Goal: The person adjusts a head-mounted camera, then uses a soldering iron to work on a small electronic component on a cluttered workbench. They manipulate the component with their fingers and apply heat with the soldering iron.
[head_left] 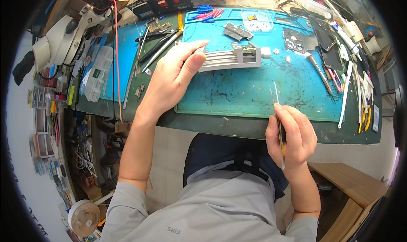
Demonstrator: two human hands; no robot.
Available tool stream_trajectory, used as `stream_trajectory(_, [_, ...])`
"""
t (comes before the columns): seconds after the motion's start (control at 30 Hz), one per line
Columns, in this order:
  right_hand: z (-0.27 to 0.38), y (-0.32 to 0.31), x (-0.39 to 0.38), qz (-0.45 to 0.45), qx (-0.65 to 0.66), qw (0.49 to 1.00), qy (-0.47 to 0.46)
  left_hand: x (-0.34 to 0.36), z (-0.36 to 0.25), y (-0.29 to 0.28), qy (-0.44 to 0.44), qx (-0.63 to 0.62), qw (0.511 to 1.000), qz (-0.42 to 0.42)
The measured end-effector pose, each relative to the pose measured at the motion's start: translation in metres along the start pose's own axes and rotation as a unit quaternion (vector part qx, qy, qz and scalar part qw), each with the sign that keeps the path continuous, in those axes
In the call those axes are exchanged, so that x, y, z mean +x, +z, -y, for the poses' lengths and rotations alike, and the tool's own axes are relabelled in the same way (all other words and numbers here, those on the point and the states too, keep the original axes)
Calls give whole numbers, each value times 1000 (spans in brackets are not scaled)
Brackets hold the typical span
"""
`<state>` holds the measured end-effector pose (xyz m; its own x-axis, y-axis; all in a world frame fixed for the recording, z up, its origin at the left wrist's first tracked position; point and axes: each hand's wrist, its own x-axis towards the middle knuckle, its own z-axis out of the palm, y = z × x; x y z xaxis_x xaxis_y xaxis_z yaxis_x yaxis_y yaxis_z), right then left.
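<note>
My left hand (176,74) is closed round the left end of a small silver metal clamp fixture (220,63). A little circuit board (249,49) sits between the jaws at the fixture's right end, near its round knob. In my right hand (294,134) is a pair of thin metal tweezers (280,136), pinched between thumb and fingers. Their two tips stand slightly apart over the blue work mat (220,96), to the right of and nearer than the fixture, touching nothing. Behind the fixture lies a grey metal part (237,31).
A clear plastic dish (257,20) holds small parts at the back. Blue and pink plastic picks (207,15) lie beside it. On the right are a dismantled phone plate (299,41), a brown-handled tool (320,72) and several hand tools. A red cable (117,51) hangs down on the left.
</note>
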<state>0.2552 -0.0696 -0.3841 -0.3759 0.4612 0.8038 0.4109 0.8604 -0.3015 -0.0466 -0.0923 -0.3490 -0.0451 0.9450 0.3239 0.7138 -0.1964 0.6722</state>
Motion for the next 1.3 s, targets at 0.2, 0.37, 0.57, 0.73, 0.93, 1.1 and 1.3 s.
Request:
stream_trajectory(0.2, [-1,2,0,-4,0,1000,-3,3,-4,0,-34,-11,999,-10])
stream_trajectory(0.37, [-1,0,0,3,-8,1000,-3,5,-5,0,-45,-31,998,-7])
stream_trajectory(0.57, [0,0,0,7,-9,1000,-4,5,-4,3,-44,-46,998,-22])
stream_trajectory(0.73, [-1,0,0,11,-16,1000,-4,6,-5,2,-51,-53,997,-17])
stream_trajectory(0.93, [1,-1,1,18,-25,1000,-4,6,-5,3,-51,-48,997,-20])
stream_trajectory(1.1, [2,-1,2,18,-29,999,-4,6,-4,2,-61,-50,997,-12])
stream_trajectory(1.3, [3,-2,2,19,-32,999,0,6,-3,3,-29,-38,999,-22])
